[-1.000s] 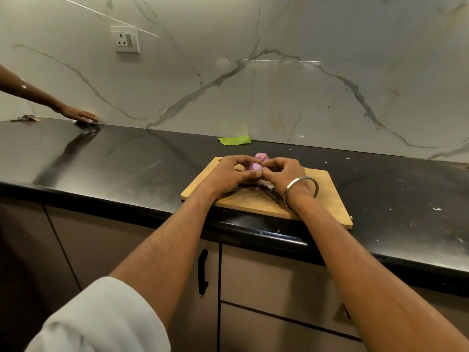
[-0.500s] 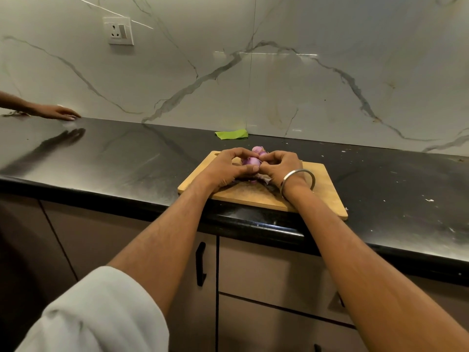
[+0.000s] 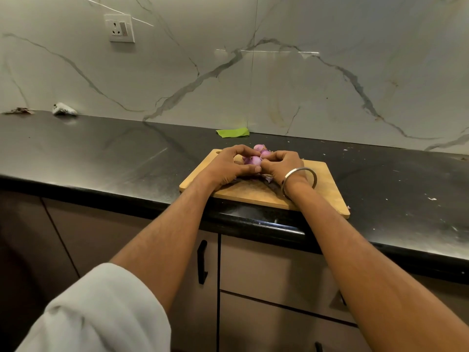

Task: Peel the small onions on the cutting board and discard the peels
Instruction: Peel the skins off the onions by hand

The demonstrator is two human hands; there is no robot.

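Against a white marble wall [image 3: 330, 92] with grey veins, a long black bench [image 3: 101, 153] is seen, shiny and dotted with small crumbs on its right side. A wall socket [image 3: 119, 28] is fixed high on the left, and a green scrap [image 3: 232, 132] is laid at the back by the wall. Brown cupboard doors [image 3: 274, 270] with black handles are set under the bench. A wooden cutting board [image 3: 322, 184] is placed near the front edge. Small purple onions [image 3: 258, 154] are bunched on the board. One onion [image 3: 253, 160], smooth and shiny, is gripped between the left hand [image 3: 228, 166] and the right hand [image 3: 284, 166], with fingers curled round it. Torn peels [image 3: 267, 178] are lying under the hands. A metal bangle [image 3: 300, 181] is worn on the right wrist.
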